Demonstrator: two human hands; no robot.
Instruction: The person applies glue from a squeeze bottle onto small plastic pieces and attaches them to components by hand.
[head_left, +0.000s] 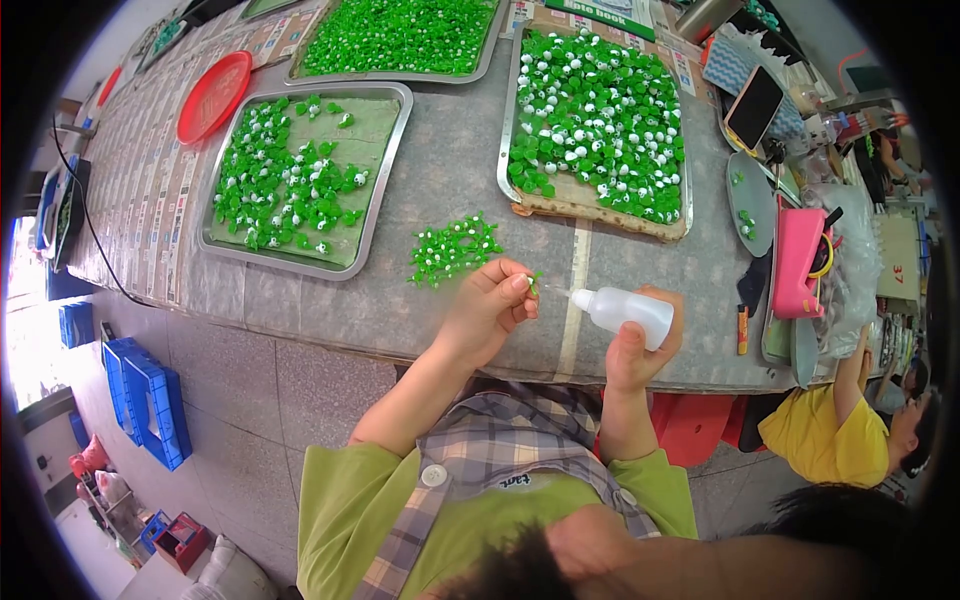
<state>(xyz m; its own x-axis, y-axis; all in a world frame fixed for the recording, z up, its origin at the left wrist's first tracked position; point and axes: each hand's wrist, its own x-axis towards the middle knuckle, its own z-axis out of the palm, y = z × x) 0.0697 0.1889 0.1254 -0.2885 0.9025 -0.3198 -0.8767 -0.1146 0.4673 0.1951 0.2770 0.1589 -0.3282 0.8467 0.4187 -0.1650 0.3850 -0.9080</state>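
My left hand (488,305) pinches a small green piece (533,284) between thumb and fingertips, just above the table's front edge. My right hand (640,350) grips a white squeeze bottle (622,310) lying sideways, its thin nozzle pointing left at the green piece. A small pile of green-and-white pieces (452,250) lies on the grey table (450,170) just beyond my left hand.
Metal trays of green-and-white pieces stand to the left (385,160), right (512,120) and far middle (488,60). A red plate (213,95) sits far left. A phone (753,107), pink holder (797,262) and clutter lie right. A person in yellow (835,430) sits lower right. Blue crates (150,400) rest on the floor.
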